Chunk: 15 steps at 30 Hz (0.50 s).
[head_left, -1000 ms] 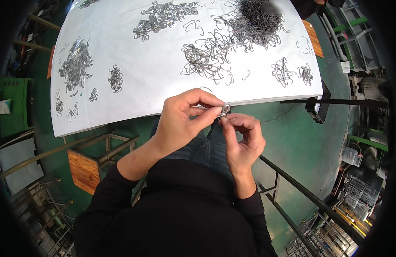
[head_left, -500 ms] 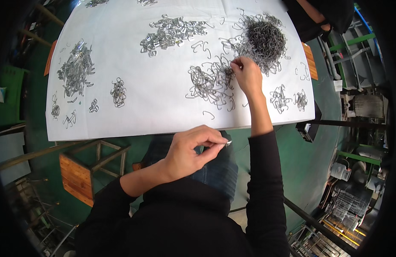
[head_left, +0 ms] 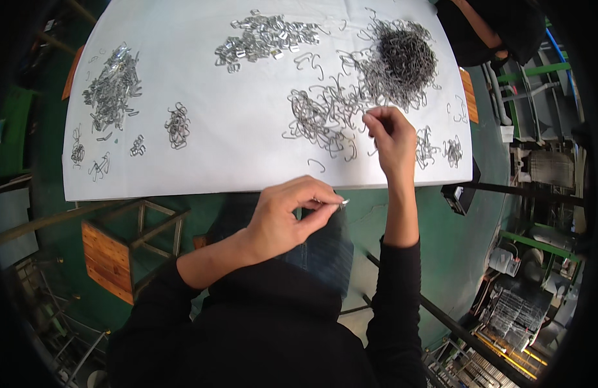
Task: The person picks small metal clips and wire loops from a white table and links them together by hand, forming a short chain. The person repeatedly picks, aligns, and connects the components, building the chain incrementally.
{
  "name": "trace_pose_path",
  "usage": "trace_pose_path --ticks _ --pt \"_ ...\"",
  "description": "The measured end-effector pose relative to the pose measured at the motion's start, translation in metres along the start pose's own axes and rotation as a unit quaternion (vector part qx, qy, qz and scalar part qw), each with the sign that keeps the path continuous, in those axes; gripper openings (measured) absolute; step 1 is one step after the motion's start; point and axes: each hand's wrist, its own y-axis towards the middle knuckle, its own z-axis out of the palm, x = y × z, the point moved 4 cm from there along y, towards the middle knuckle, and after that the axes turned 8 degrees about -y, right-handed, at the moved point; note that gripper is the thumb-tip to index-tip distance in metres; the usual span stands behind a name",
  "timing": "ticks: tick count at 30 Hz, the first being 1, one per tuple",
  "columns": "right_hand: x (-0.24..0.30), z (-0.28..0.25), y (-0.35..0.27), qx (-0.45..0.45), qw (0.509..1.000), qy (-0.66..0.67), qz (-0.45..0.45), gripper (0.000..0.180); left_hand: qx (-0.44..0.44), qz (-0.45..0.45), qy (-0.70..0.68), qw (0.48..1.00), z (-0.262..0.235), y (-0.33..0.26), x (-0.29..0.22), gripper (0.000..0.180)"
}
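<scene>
No box or tray stands on the white sheet-covered surface; the metal parts lie loose on it in heaps. A dense dark mound of bent wire hooks sits at the far right, and a looser tangle of grey wire hooks spreads just beside it toward the middle. A pile of flat shiny metal clips lies at the far middle, and another pile of flat silvery clips lies at the far left. Smaller clusters lie about: 1 small bunch of linked wire pieces left of centre, and 2 little bunches at the right edge.

Below the surface the floor is green. A wooden stool with a metal frame stands to the left, and metal racks and machine parts crowd the right side. Another person's dark sleeve shows at the far right corner.

The left hand hovers just off the near edge of the surface, over the lap, fingers curled, thumb and forefinger pinching a small silvery metal piece. The right hand reaches onto the surface, fingers bunched together and tips down in the edge of the loose tangle; whether it grips a hook there cannot be told.
</scene>
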Motion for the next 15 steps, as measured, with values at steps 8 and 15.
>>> trace_pose_path --ticks 8,15 --pt "0.053 -0.023 -0.131 -0.027 0.95 0.302 0.07 0.016 -0.02 0.017 0.006 1.0 0.005 0.001 0.0 0.016" --pt "0.05 -0.019 -0.144 -0.105 0.956 0.268 0.054 0.016 -0.014 0.053 0.047 0.997 0.014 -0.002 -0.008 0.015"
